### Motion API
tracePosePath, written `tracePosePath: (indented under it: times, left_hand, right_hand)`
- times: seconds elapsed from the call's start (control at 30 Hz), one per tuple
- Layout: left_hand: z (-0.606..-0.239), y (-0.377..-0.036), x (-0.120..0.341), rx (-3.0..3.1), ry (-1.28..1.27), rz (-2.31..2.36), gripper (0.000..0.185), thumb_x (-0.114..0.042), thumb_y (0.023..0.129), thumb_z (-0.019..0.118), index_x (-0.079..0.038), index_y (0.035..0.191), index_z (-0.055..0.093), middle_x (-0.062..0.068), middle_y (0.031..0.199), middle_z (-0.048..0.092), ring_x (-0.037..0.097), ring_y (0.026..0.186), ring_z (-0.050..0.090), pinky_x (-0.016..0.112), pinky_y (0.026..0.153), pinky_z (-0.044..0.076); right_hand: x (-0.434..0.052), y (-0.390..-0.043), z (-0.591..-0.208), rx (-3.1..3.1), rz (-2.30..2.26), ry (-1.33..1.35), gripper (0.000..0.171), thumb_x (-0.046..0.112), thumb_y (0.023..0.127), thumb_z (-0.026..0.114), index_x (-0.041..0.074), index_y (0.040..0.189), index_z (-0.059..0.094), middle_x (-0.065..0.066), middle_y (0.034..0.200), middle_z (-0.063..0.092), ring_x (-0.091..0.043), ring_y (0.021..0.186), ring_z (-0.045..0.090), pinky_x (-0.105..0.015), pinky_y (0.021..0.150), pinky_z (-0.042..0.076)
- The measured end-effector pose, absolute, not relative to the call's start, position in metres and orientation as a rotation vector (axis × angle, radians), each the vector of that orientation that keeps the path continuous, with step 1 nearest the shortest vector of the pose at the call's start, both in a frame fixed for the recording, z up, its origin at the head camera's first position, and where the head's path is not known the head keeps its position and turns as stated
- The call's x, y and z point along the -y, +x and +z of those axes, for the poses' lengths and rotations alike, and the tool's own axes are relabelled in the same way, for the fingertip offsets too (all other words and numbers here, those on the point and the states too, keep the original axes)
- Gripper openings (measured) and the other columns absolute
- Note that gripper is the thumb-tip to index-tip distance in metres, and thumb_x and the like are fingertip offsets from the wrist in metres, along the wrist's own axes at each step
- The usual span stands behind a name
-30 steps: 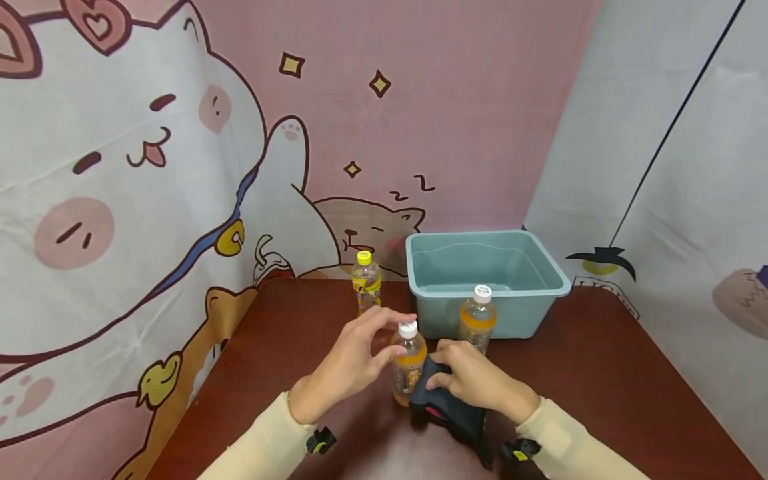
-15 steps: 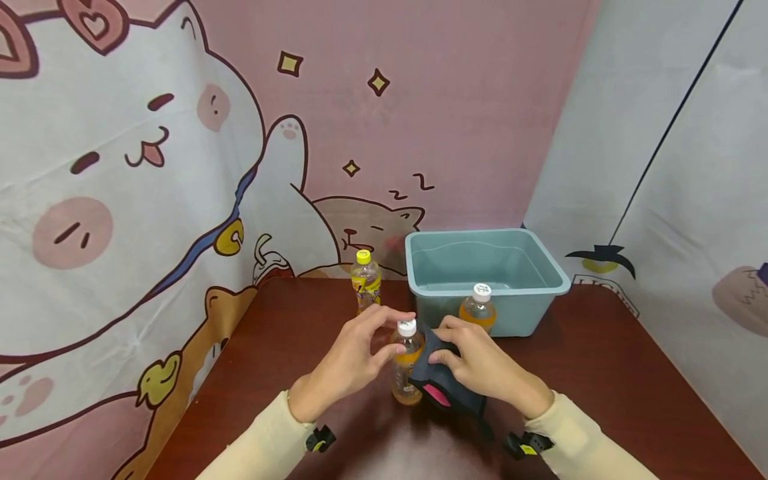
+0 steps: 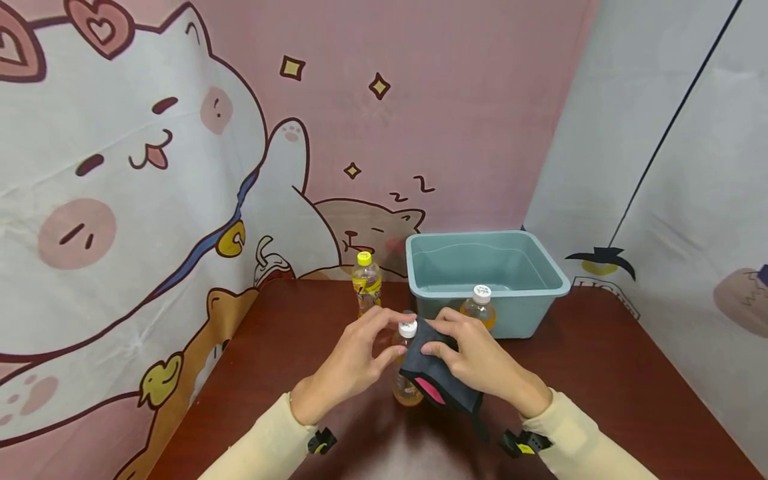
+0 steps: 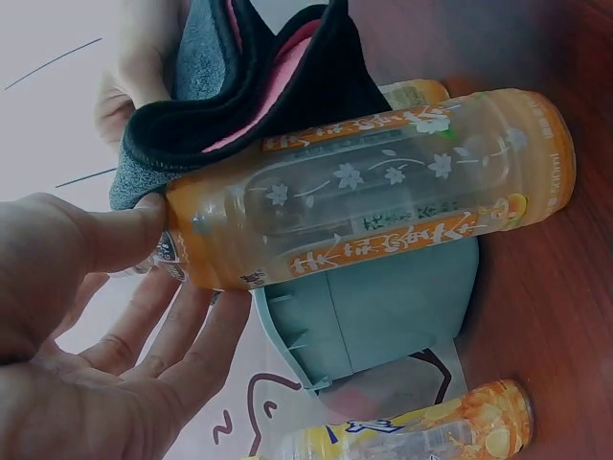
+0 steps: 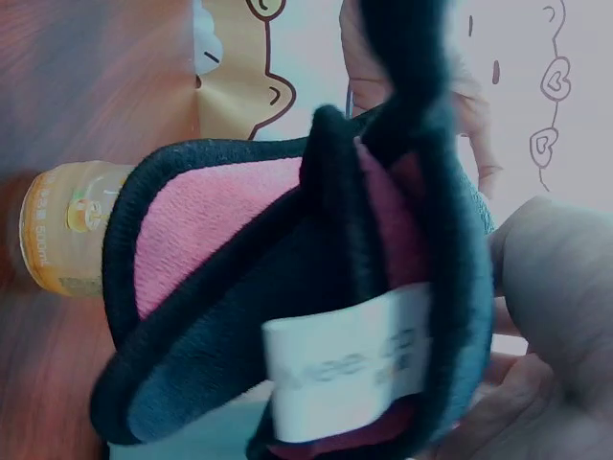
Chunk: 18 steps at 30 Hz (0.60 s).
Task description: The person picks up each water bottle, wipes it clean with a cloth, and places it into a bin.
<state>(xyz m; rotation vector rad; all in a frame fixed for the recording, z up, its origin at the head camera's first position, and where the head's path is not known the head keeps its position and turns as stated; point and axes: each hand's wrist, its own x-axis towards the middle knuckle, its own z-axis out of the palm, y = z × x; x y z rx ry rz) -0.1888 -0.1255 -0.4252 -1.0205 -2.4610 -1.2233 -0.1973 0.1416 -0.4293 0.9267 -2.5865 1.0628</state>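
Note:
An orange drink bottle (image 3: 405,392) with a white cap (image 3: 408,328) stands on the dark red table (image 3: 288,347). My left hand (image 3: 401,335) curves around its cap; in the left wrist view the thumb (image 4: 115,230) touches the bottle's neck (image 4: 206,240) and the other fingers lie relaxed beside it. My right hand (image 3: 437,339) pinches a dark grey cloth (image 3: 441,390) with pink lining against the bottle's right side, just below the cap. The right wrist view is filled by the folded cloth (image 5: 287,287) and its white label (image 5: 350,359).
A light blue tub (image 3: 543,283) stands at the back right. A second orange bottle (image 3: 480,305) stands in front of it. A bottle with a yellow cap (image 3: 366,283) stands at the back by the cat-print backdrop.
My right hand has raised the cloth along the bottle from near the table up to the cap. The left hand has stayed by the cap.

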Motion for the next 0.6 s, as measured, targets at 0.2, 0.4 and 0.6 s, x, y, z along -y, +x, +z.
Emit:
tracePosePath:
  times: [0.2, 0.4, 0.6]
  left_hand:
    - [-0.426, -0.189, 0.124, 2.443, -1.032, -1.259, 0.054, -0.002, 0.101, 0.089, -0.016, 0.15, 0.071, 0.005, 0.133, 0.072, 0.019, 0.126, 0.077, 0.037, 0.11, 0.069]
    - [-0.427, -0.189, 0.124, 2.44, -1.045, -1.297, 0.056, -0.003, 0.101, 0.088, -0.015, 0.153, 0.07, 0.006, 0.135, 0.071, 0.022, 0.126, 0.078, 0.038, 0.11, 0.068]
    - [-0.427, -0.187, 0.125, 2.448, -1.028, -1.267, 0.055, -0.004, 0.102, 0.088, -0.017, 0.152, 0.07, 0.006, 0.135, 0.071, 0.021, 0.126, 0.077, 0.038, 0.11, 0.069]
  right_hand:
    - [-0.146, -0.197, -0.433, 2.607, 1.048, 0.934, 0.04, 0.019, 0.105, 0.088, 0.008, 0.143, 0.083, 0.008, 0.101, 0.068, 0.001, 0.079, 0.055, -0.022, 0.064, 0.052]
    - [-0.149, -0.196, -0.438, 2.613, 1.007, 0.955, 0.04, 0.02, 0.104, 0.089, 0.009, 0.142, 0.084, 0.009, 0.101, 0.07, 0.001, 0.081, 0.055, -0.021, 0.065, 0.05]
    - [-0.152, -0.198, -0.446, 2.653, 0.986, 0.972, 0.037, 0.02, 0.105, 0.087, 0.005, 0.138, 0.085, 0.006, 0.102, 0.071, 0.001, 0.086, 0.058, -0.021, 0.07, 0.053]
